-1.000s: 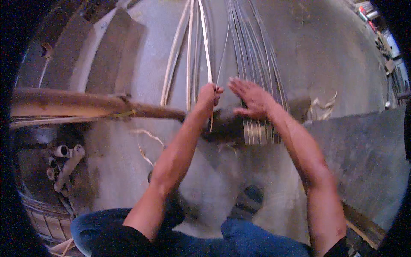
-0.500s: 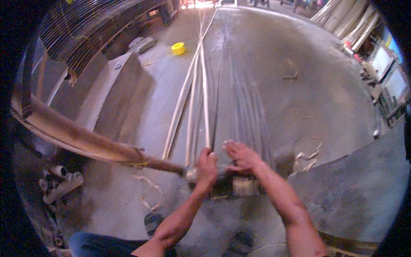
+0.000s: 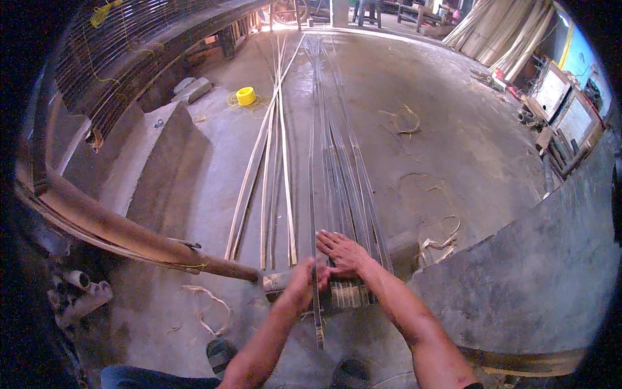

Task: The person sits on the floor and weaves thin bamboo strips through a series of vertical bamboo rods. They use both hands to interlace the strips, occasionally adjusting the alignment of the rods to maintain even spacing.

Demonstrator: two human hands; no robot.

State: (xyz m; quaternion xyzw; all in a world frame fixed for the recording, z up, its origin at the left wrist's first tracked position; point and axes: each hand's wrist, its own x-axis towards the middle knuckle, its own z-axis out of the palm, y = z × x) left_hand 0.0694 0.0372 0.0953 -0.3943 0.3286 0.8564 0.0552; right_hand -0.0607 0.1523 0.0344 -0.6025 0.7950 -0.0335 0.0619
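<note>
My left hand (image 3: 306, 283) is closed at a long dark strip (image 3: 317, 324), bamboo by its look. Its near end hangs down toward me past the hand, pale at the tip. The fingers are partly blurred. Just right of it, my right hand (image 3: 343, 254) lies flat with fingers stretched, palm down over the near part of a bundle of dark strips (image 3: 350, 175). Those strips run away across the floor, and their pale cut ends (image 3: 353, 295) rest over a low log (image 3: 275, 281). Left of the bundle lie several light-coloured strips (image 3: 264, 181), crossing at the far end.
A thick bamboo pole (image 3: 149, 236) slants in from the left to the log. Beyond it stand a stepped concrete block (image 3: 152, 155) and a yellow roll (image 3: 245, 96). A grey slab (image 3: 492, 279) is on the right. Loose fibre curls (image 3: 207, 311) lie on the floor.
The left hand has come nearer to me, and the dark strip's near end now sticks out below it. The right hand has settled onto the bundle. The whole view has shifted slightly.
</note>
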